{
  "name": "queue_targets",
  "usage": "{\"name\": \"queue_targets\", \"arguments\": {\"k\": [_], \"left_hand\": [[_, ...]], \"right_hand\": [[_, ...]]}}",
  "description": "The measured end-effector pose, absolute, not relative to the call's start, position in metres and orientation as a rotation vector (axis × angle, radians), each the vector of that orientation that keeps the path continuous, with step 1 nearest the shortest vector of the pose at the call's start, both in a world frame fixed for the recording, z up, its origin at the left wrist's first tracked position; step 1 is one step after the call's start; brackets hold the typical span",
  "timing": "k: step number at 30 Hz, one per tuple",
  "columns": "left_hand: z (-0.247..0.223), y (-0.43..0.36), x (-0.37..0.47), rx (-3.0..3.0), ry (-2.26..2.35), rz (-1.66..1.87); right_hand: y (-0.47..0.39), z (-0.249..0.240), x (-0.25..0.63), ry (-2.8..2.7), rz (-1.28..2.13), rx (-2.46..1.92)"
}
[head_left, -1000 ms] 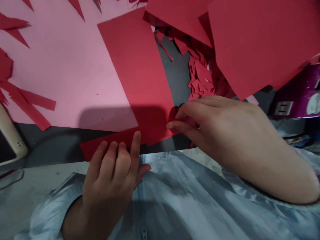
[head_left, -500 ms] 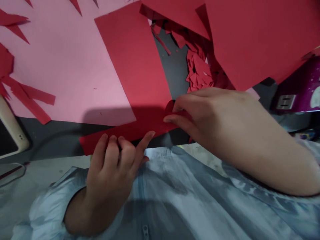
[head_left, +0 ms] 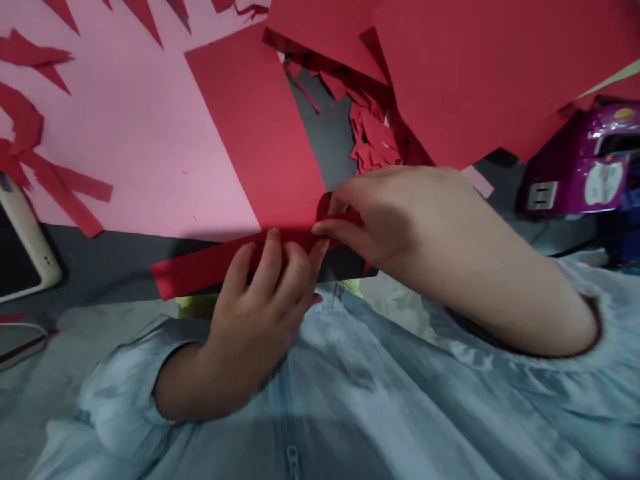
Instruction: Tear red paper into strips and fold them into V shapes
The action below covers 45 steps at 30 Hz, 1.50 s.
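A long strip of red paper lies along the near edge of the dark table. Near its right end, my right hand is closed, thumb and index finger pinching the paper; its other fingers are hidden. My left hand rests on the strip from the near side, fingers bent and apart, its index fingertip close to my right thumb. The left thumb points right, below the strip. Beyond both hands, a wide piece of red paper slants away, partly over a pink sheet.
Red cut scraps are heaped past my right hand, beside large red sheets. More red offcuts lie on the pink sheet at left. A phone sits at the left edge, and a purple device with a socket at right.
My left hand has slid right along the strip, closer to my right hand. The right hand keeps its pinch. The view has shifted slightly to the right.
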<state>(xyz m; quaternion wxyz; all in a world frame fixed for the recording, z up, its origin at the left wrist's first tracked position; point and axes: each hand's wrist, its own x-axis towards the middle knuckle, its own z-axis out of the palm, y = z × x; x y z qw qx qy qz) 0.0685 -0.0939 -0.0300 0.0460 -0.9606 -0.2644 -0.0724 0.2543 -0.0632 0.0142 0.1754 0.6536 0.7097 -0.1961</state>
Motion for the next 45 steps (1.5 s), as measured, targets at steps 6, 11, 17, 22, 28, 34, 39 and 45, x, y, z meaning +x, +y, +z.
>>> {"name": "queue_targets", "arguments": {"k": [6,11,17,22,28,34,39,45], "left_hand": [[-0.027,-0.096,0.059,-2.946,-0.859,-0.345],[-0.026,-0.097,0.055,-2.949,-0.85,-0.32],[-0.027,-0.097,0.054,-2.971,-0.844,-0.285],[-0.029,-0.095,0.054,-2.976,-0.848,-0.346],[-0.031,-0.095,0.049,-3.0,-0.808,-0.287],[-0.029,-0.096,0.05,-2.962,-0.74,-0.165],[-0.027,-0.096,0.06,-2.905,-0.733,-0.149],[-0.025,-0.096,0.075,-2.942,-0.665,-0.134]], "right_hand": [[-0.077,0.01,0.252,2.081,-0.55,1.897],[-0.086,0.012,0.254,2.035,-0.572,1.931],[-0.098,0.009,0.264,2.045,-0.53,2.095],[-0.103,0.006,0.263,2.004,-0.537,2.199],[-0.103,0.004,0.261,2.009,-0.515,2.186],[-0.105,0.004,0.261,2.01,-0.408,2.189],[-0.104,0.001,0.261,2.009,-0.364,2.233],[-0.098,0.0,0.263,2.022,-0.4,2.215]]}}
